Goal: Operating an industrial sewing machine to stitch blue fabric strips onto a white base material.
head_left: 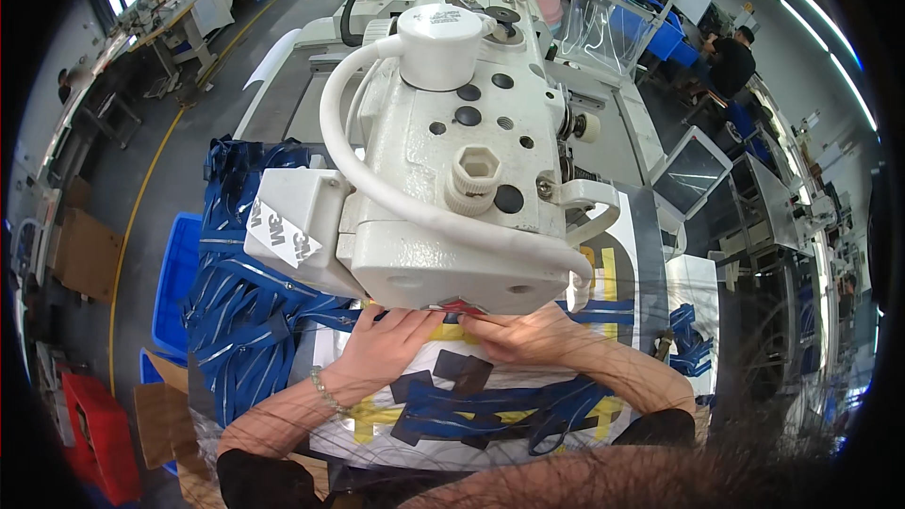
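Gray workshop floor [162, 188] lay left of a white sewing machine [405, 146]. Blue zipper tape [328, 317] crossed under its near end; left hand [391, 344] pressed flat there, right hand [523, 335] curled, grip unclear.

We find bold grey lettering repeated on a sticker [280, 233] at the left of the white machine [415, 160], and small dark print on its round cap [440, 47].
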Available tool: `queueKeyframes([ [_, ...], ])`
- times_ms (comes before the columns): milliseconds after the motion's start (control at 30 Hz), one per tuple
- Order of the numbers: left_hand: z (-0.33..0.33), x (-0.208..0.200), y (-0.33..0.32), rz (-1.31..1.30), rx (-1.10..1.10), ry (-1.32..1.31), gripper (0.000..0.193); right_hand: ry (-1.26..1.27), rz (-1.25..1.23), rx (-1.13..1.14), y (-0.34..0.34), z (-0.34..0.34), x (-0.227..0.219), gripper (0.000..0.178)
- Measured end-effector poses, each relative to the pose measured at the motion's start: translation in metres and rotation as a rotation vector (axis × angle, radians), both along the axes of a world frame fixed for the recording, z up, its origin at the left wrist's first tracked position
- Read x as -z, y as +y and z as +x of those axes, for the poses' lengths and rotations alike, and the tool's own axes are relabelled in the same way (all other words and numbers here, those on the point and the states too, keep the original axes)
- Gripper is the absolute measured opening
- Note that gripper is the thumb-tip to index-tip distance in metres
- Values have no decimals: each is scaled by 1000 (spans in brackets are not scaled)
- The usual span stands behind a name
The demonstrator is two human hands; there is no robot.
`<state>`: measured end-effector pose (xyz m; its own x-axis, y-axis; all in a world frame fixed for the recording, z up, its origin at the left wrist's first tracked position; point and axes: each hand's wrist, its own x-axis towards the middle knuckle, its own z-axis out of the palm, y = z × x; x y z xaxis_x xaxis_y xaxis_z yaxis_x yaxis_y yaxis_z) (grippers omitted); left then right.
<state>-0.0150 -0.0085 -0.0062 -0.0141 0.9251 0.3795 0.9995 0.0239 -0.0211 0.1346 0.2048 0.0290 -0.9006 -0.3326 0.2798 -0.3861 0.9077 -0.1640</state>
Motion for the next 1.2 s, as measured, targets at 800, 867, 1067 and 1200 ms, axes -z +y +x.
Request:
queueKeyframes([
  [800, 3, -5, 4, -11, -60, 117, 39, 290, 147, 32, -1, 12, 17, 25],
  [867, 3, -4, 3, -15, -56, 98, 39, 291, 111, 43, -2, 13, 21, 24],
  [1067, 2, 6, 1, -257, -81, -71, 55, 289, 67, 64, -2, 14, 26, 26],
  [1200, 2, 11, -1, -199, -92, -94, 57, 298, 32, 71, -3, 13, 26, 31],
])
